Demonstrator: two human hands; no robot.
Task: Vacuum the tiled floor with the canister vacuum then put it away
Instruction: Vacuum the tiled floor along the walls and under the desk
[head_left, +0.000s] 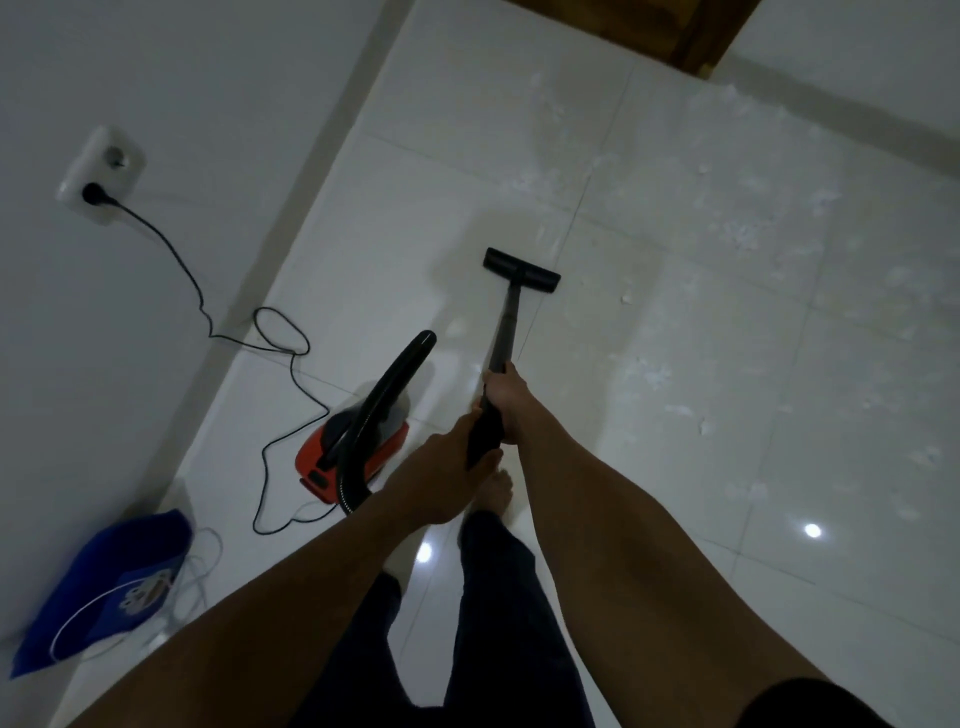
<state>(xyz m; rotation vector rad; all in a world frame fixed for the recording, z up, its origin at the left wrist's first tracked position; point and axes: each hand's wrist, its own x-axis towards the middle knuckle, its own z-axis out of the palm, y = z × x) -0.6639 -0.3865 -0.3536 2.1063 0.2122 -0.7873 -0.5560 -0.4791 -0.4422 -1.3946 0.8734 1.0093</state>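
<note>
Forearms, two, bare, entering from the bottom edge and converging at frame centre; dark trouser legs and a bare foot (493, 491) between them.

Blue bag (104, 582): lower left, lying on the floor against the wall, white cords trailing beside it.

Wall socket (101, 174): upper left, double; black plug seated in its lower outlet. Power cord (283, 415), black, running down the wall, looping on the tiles, ending near the canister.

Canister vacuum (353, 447): red-orange body, left of centre, standing on the tiled floor (779, 597) just left of the hands. Hose (387, 400), black, arching up and over the canister, passing behind the left forearm.

Left hand (441, 470): closed around the black grip at the lower end of the wand.

Right hand (506, 402): closed around the wand just above the left hand.

Wand (508, 325): grey tube, long axis near vertical in the frame, leaning slightly right toward the top, pointing away from the person.

Floor head (521, 270): black bar, flat on the tiles above centre, set crosswise to the wand.

White scraps (649, 371): scattered across upper centre and right side of the floor.

Wooden door frame (691, 36): top edge, right of centre.
</note>
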